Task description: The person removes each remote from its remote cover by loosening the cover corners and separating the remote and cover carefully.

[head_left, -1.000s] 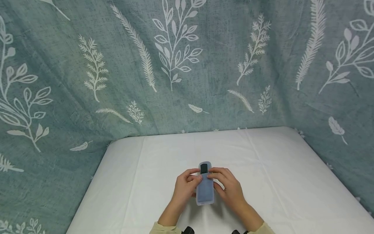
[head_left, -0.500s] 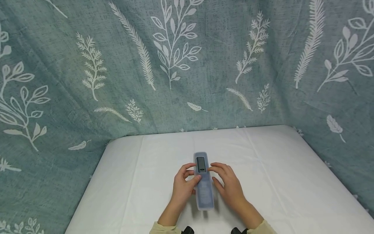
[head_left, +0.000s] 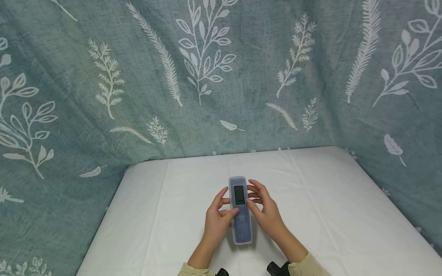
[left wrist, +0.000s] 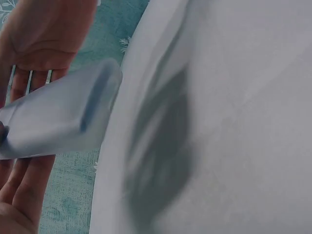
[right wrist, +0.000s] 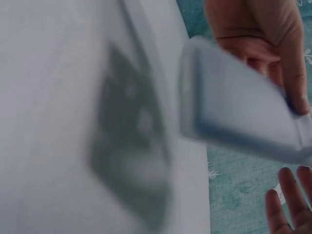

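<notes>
Left hand [head_left: 215, 224] grips a remote control [head_left: 243, 228] in a translucent cover, thumb on its front; right hand [head_left: 268, 214] pinches its right edge, thumb in front, fingers behind. Its dark display [head_left: 239, 194] lies toward the far end. Held above a white-covered table [head_left: 186, 191], it faces leaf-patterned blue-green fabric [head_left: 252, 76] beyond.

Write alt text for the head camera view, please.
A left hand holds what looks like a blue remote with a dark screen above a white table; a right hand is at the remote's right edge. A leaf-patterned green curtain hangs behind.
</notes>
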`<state>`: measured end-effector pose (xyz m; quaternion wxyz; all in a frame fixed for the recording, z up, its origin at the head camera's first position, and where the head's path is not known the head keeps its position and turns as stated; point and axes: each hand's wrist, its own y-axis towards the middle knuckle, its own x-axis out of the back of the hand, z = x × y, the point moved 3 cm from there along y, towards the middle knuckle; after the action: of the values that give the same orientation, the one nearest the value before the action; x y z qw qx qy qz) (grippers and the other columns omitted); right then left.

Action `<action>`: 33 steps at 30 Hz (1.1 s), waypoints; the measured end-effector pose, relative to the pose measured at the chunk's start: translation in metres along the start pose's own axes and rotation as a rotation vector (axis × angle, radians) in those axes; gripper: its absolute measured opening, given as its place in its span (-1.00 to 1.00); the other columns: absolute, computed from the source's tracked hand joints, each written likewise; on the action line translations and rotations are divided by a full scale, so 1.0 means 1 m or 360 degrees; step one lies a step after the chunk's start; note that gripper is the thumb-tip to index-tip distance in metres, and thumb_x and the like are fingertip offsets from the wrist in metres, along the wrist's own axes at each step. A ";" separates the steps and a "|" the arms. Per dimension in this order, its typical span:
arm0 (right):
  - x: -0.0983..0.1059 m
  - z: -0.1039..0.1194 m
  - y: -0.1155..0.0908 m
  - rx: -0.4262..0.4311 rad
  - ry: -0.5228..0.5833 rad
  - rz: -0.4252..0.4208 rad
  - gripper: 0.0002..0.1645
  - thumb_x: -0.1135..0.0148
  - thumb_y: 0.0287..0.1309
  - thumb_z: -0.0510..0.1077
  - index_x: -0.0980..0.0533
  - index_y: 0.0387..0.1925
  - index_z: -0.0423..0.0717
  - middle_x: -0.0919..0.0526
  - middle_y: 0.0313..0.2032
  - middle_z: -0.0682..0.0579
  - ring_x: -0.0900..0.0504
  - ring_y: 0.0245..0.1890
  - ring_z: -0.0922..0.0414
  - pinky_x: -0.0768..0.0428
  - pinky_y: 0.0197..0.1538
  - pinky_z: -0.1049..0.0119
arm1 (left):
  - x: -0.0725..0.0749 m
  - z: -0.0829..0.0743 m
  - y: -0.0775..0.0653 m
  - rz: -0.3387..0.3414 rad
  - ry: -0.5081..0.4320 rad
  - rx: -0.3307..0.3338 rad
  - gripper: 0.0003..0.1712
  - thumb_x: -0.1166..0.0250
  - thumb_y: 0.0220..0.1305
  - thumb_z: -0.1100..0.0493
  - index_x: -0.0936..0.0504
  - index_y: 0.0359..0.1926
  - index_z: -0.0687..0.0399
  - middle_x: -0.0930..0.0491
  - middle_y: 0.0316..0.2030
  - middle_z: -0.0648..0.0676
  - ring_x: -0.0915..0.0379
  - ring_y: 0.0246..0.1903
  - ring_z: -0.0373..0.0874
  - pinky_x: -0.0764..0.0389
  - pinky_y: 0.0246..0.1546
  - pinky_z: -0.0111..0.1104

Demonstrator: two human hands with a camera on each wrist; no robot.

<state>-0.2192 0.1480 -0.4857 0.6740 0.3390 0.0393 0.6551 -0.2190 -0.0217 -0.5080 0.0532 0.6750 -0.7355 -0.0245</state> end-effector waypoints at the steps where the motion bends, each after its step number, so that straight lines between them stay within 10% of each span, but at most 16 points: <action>1: 0.000 0.001 0.001 -0.0017 0.0016 0.0020 -0.29 -0.22 0.35 -0.25 -0.22 0.45 -0.01 -0.63 0.17 -0.11 -0.68 0.00 0.01 -0.68 0.01 0.12 | 0.000 0.000 -0.001 0.0002 0.0012 -0.0010 -0.17 -0.43 0.19 0.29 -0.34 0.44 -0.21 -0.59 -0.03 0.22 -0.65 -0.43 -0.31 -0.61 -0.54 -0.47; 17: 0.000 0.020 0.013 0.0118 0.0032 -0.0036 -0.42 -0.26 0.30 -0.30 -0.42 0.31 0.06 -0.68 -0.04 0.01 -0.68 -0.13 0.11 -0.70 -0.13 0.34 | -0.002 -0.004 -0.002 0.0013 0.0069 -0.0311 -0.31 -0.41 0.12 0.45 -0.44 0.27 0.08 -0.60 -0.04 0.27 -0.72 -0.15 0.07 -0.70 -0.19 -0.46; 33: -0.007 0.014 0.006 0.0255 -0.0048 -0.0083 -0.48 -0.30 0.22 -0.37 -0.50 0.19 0.01 -0.67 0.00 0.04 -0.64 -0.09 0.21 -0.71 -0.14 0.32 | 0.001 0.006 -0.003 0.0022 0.0079 -0.0251 -0.36 -0.40 0.16 0.43 -0.44 0.24 0.03 -0.60 0.01 0.26 -0.70 -0.09 0.08 -0.71 -0.17 -0.42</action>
<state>-0.2188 0.1357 -0.4746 0.6622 0.4005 0.0902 0.6269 -0.2172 -0.0229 -0.5139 0.1246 0.6640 -0.7343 -0.0654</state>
